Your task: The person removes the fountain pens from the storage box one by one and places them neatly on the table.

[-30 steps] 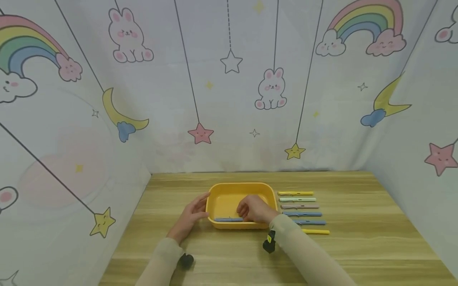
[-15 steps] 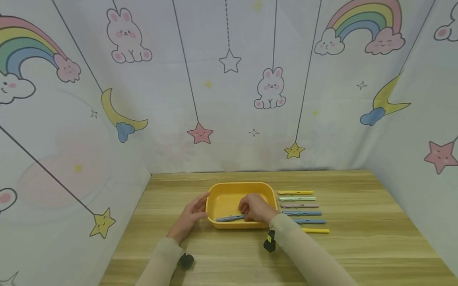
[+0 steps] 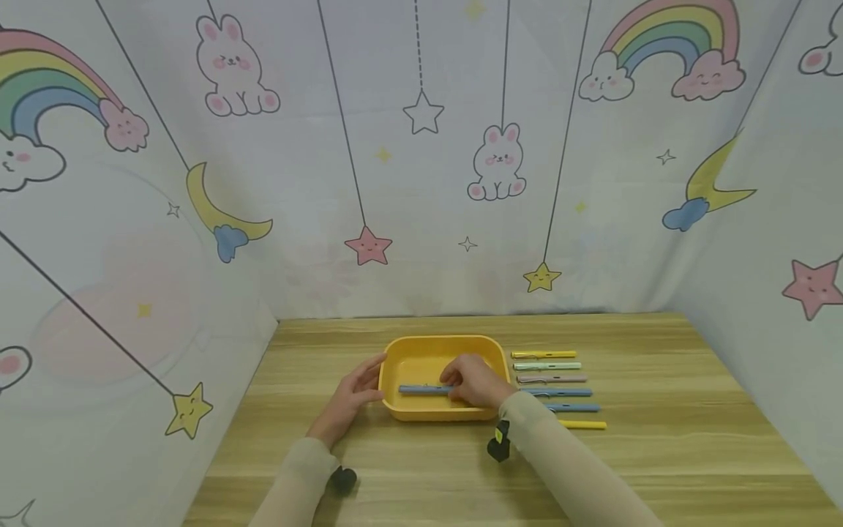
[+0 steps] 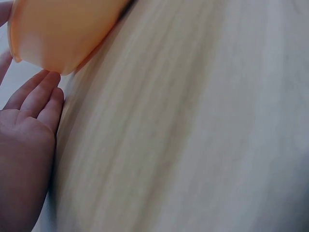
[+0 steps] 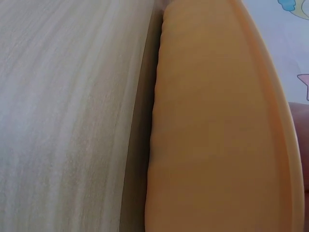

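A blue pen (image 3: 424, 390) lies level inside the yellow tray (image 3: 444, 416), its right end covered by my right hand (image 3: 477, 382). The curled fingers of that hand pinch the pen over the tray's floor. At the tray's left end my left hand (image 3: 349, 399) touches the outer wall with its fingers spread. From the left wrist, the straight fingers (image 4: 41, 96) of this hand meet the tray (image 4: 63, 34) near its base. The right wrist view is mostly filled by the tray's front wall (image 5: 217, 121), which hides the pen; only a sliver of hand shows past the rim.
Right of the tray several pens lie in a column on the wooden table (image 3: 408, 476): yellow (image 3: 543, 354), pale green (image 3: 546, 366), pinkish (image 3: 551, 379), two blue, and another yellow (image 3: 582, 424). My right forearm partly covers the nearest ones. A cartoon-print curtain (image 3: 435, 293) encloses the table.
The blue pen has moved from along the tray's front wall, tilting midway, toward the middle of the tray with my right hand. My left hand has stayed in place.
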The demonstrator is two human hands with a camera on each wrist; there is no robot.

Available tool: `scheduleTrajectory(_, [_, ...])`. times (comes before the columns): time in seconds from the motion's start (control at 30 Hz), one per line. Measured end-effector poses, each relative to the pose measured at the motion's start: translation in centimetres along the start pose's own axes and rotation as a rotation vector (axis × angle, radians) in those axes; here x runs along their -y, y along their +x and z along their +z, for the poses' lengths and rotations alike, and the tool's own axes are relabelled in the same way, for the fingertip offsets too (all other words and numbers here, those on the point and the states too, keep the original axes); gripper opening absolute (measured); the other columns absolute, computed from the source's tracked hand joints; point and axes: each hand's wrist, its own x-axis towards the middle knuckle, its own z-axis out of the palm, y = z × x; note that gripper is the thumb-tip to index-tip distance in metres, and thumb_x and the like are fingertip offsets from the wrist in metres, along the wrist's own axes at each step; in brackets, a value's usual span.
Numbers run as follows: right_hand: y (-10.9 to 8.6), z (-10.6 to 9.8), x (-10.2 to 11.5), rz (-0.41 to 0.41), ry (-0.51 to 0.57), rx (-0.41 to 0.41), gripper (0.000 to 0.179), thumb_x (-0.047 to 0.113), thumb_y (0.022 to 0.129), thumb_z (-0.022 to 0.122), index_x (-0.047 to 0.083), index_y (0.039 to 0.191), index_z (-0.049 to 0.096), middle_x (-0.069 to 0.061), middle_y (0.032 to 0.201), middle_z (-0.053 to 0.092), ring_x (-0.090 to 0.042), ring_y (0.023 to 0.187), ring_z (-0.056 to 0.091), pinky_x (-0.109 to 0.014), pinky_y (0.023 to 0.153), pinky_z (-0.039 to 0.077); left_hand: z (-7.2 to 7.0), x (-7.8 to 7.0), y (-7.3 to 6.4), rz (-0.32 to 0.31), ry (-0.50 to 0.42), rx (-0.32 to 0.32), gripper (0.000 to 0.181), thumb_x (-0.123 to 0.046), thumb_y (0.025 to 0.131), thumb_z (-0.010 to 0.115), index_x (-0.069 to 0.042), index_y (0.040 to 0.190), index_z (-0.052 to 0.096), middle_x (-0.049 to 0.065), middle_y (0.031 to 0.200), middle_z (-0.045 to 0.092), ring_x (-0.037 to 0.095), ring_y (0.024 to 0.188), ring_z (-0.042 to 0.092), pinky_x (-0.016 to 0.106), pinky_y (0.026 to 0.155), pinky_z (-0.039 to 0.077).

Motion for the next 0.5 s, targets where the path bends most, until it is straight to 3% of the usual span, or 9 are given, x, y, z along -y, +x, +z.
scheduleTrajectory(0.27, [0.09, -0.05, 0.03, 0.030, 0.022, -0.055, 0.022, -0.002, 0.090, 0.079, -0.001, 0.112, 0.079, -0.008, 0.104, 0.079, -0.023, 0.097, 0.074, -0.042, 0.088, 0.061, 0.01, 0.13, 0.16, 0.013, 0.034, -0.011, 0.071, -0.005, 0.097, 0.070, -0.010, 0.162, 0.040, 0.024, 0.165, 0.038, 0.043, 0.149, 0.041, 0.024, 0.111, 0.044])
scheduleTrajectory(0.5, [-0.13, -0.14, -0.02, 0.083, 0.113, -0.086, 0.024, 0.002, 0.090, 0.080, 0.001, 0.115, 0.079, -0.003, 0.103, 0.079, -0.017, 0.094, 0.073, -0.038, 0.086, 0.061, 0.16, -0.04, -0.07, -0.035, 0.011, -0.021, 0.072, -0.006, 0.096, 0.071, -0.016, 0.161, 0.042, 0.018, 0.166, 0.039, 0.038, 0.150, 0.042, 0.032, 0.116, 0.042])
